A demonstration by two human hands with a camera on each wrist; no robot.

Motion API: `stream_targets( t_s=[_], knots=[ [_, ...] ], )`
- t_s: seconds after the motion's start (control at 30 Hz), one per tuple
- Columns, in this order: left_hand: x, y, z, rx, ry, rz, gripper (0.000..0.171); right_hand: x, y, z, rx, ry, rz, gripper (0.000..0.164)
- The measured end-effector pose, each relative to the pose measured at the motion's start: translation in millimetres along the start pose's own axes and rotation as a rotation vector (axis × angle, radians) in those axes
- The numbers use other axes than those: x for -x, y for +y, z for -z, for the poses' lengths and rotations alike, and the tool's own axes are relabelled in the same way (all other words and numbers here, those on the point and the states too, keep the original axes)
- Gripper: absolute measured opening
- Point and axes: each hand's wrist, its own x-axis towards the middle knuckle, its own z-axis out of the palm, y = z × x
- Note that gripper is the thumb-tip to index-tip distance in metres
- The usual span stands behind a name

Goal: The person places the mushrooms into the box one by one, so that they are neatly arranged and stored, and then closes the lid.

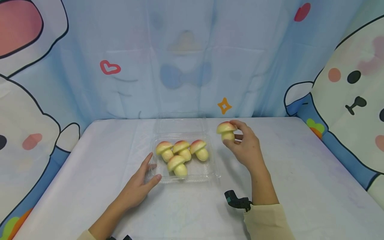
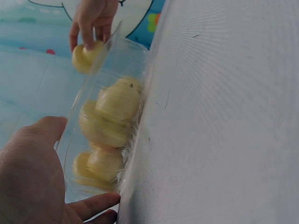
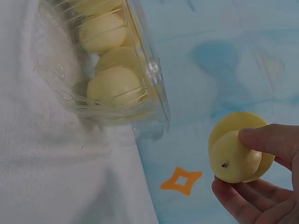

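My right hand holds a toy mushroom between thumb and fingers, raised to the right of a clear plastic box. The mushroom has a yellow cap blushed with red and a pale yellow stem; its rounded stem end faces the right wrist camera. Several similar mushrooms lie inside the box, three in a back row and one in front. At the box's left side, my left hand rests with thumb and fingers spread and fairly straight, close against the wall.
The box's lid is folded back behind it. A white cloth covers the table, and a blue printed curtain hangs at its back edge. A black wrist camera mount sits by the right sleeve.
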Motion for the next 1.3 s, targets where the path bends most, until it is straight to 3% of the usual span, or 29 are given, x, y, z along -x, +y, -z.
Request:
stream_targets(
  t_s=[0.23,0.6,1.3],
  knots=[
    [0.0,-0.4,0.2,-0.003,0.001,-0.002,0.083,0,-1,-2,-0.002,-0.067,0.001,0.064],
    [-0.7,-0.7,0.2,-0.005,0.003,-0.003,0.084,1,-11,-15,0.014,-0.113,0.073,0.062],
    [0.3,2.1,0.1,0.006,0.0,0.007,0.084,5,-24,-20,0.048,-0.219,0.106,0.064]
  ],
)
